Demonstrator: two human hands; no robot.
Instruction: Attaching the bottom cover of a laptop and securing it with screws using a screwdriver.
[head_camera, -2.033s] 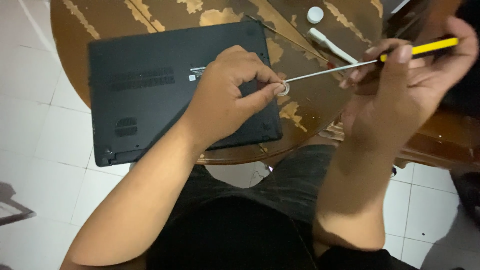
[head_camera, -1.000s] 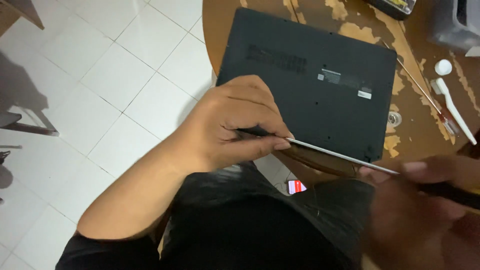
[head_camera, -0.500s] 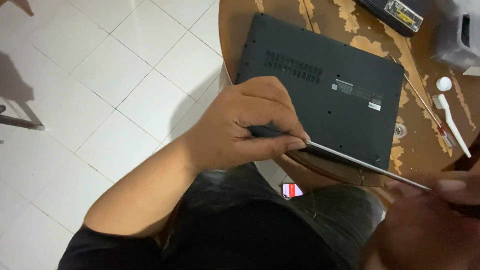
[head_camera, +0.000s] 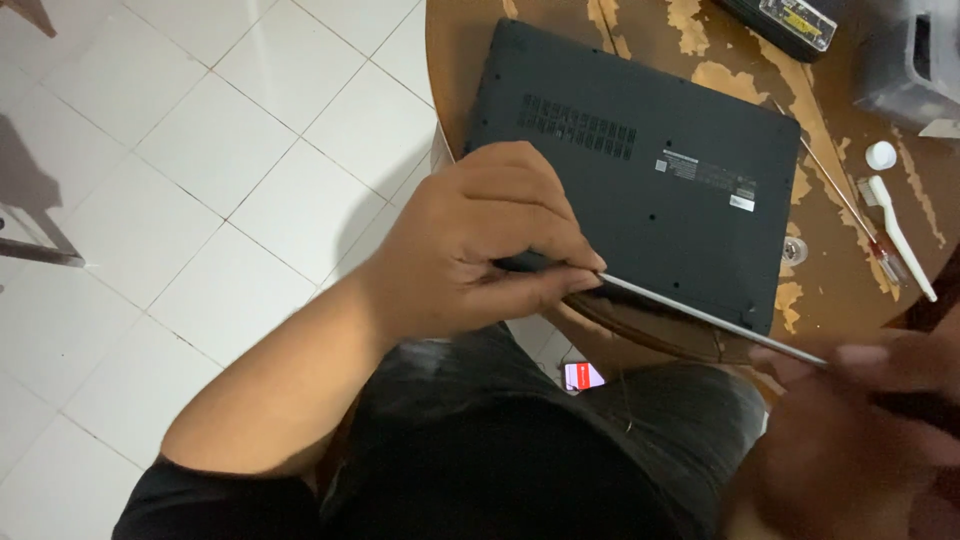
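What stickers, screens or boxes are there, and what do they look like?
Small white and grey rectangular stickers: on the black laptop underside, right of middle.
Small glowing screen, red and white: on the floor below the table edge.
Dark flat case with a yellow-and-white label: top of the worn brown table.

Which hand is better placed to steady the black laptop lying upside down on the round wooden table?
Probably the left hand: it already lies over the black laptop's near edge, pinching the long metal shaft. The right hand sits blurred off the table.
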